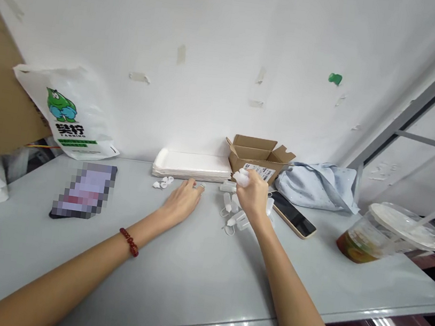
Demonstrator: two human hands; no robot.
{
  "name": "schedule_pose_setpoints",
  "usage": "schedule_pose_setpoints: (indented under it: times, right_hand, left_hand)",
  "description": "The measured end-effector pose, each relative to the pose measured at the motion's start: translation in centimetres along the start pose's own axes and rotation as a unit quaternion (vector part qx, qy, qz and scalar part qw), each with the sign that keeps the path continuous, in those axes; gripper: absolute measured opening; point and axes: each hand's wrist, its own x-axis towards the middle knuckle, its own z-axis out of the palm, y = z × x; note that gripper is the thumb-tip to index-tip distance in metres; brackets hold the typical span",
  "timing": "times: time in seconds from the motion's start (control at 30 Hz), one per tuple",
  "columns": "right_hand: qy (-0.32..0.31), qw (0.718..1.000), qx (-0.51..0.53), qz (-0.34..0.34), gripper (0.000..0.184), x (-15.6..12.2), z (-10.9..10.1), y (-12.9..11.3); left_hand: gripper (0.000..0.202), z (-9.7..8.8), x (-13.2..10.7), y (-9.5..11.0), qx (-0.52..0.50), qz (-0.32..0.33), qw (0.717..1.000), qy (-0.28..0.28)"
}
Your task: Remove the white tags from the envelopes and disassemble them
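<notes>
My right hand point(254, 196) is raised a little above the table, its fingers wrapped round a white plastic piece point(242, 177). Below it lies a loose pile of small white plastic pieces with thin loops point(239, 219), partly covered by the hand. My left hand point(183, 201) rests palm down on the tabletop, with its thumb and fingers closed near a tiny pale item whose kind is unclear. A few small white caps or clips point(163, 182) lie to its left. Behind the left hand sits a stack of flat white sheets or trays point(193, 165).
An open cardboard box point(253, 152) stands against the wall, beside a pale blue cloth bag point(317, 185). To the right are a black-screened phone point(293, 214) and a plastic drink cup point(385, 235). At left are a blurred-out phone point(86, 190) and a white carrier bag point(71, 110).
</notes>
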Motion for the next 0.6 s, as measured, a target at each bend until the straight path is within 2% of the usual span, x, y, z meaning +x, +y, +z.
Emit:
schedule_pose_setpoints:
  times: [0.17,0.33,0.47,0.6]
  right_hand:
    - [-0.013,1.000,-0.011,-0.003,0.023,0.0,0.0,0.1]
    - [-0.025,0.999,-0.038,-0.015,0.028,0.0,0.0,0.2]
    - [-0.040,0.996,-0.076,-0.014,0.030,0.0,0.0,0.5]
    - [-0.035,0.997,-0.070,0.022,0.031,0.2,-0.1,1.4]
  left_hand:
    - [0.034,0.4,1.0,-1.5,-0.021,0.033,0.999,0.034]
    - [0.033,0.3,0.0,-3.1,-0.057,0.088,0.991,0.086]
    - [0.030,0.1,-1.3,-3.1,-0.061,0.107,0.983,0.135]
    - [0.026,0.2,-1.7,-3.1,-0.075,0.114,0.979,0.149]
